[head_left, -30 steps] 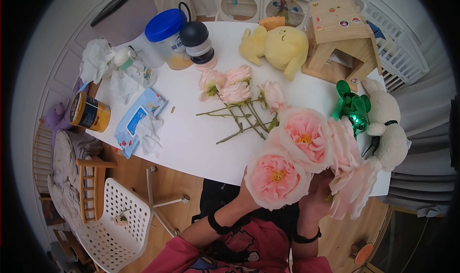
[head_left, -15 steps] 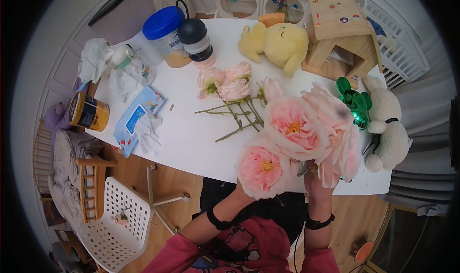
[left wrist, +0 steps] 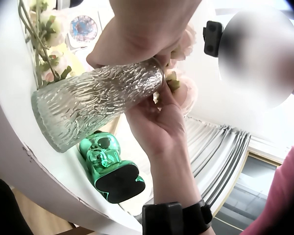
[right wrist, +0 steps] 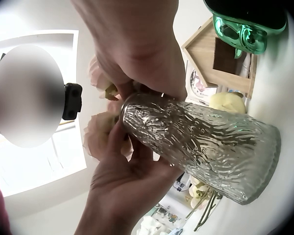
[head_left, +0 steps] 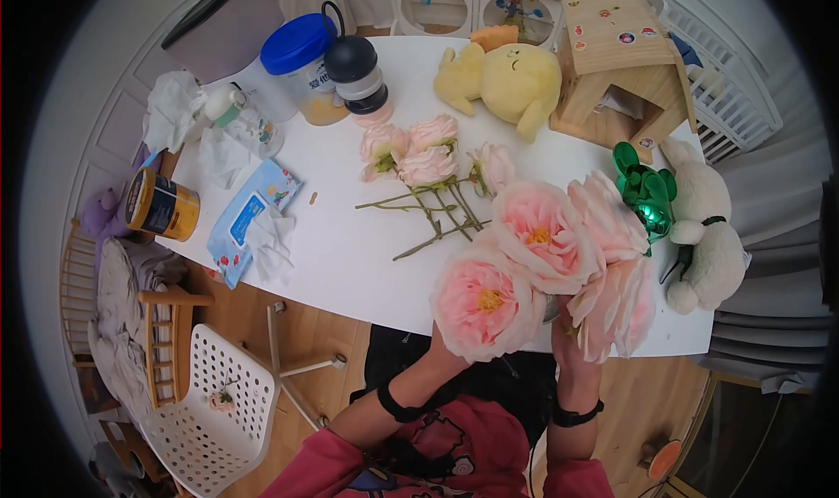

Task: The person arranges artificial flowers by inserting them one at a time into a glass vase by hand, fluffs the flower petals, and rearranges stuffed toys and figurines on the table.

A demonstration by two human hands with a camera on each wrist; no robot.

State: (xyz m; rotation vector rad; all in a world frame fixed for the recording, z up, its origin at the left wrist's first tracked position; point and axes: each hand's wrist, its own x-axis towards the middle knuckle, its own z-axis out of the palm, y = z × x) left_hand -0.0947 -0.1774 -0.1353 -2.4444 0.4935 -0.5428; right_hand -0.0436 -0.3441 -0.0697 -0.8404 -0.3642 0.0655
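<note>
Several large pink roses (head_left: 546, 236) spread their open heads out of a ribbed clear glass vase (left wrist: 98, 100). That vase stands on the white table, its mouth up among the blooms. At the mouth, my left hand (right wrist: 125, 181) curls its thumb and fingers around the rim. My right hand (left wrist: 161, 125) grips the opposite side of the rim, close to the green sepals of a bloom. In the head view the blooms cover most of both hands. Farther back, several smaller pale pink roses (head_left: 428, 164) lie with their stems (head_left: 437, 209) crossed on the table.
Right of the vase are a shiny green figurine (head_left: 645, 196) and a white plush toy (head_left: 699, 236). A yellow plush (head_left: 520, 87) and a wooden house (head_left: 612, 69) stand behind. Wet wipes (head_left: 249, 222), a blue-lidded tub (head_left: 301, 65) and a yellow can (head_left: 163, 202) occupy the left side.
The blooms and my hands have shifted forward over the table, and the vase rim shows between my hands. In the last half second the blooms have turned slightly.
</note>
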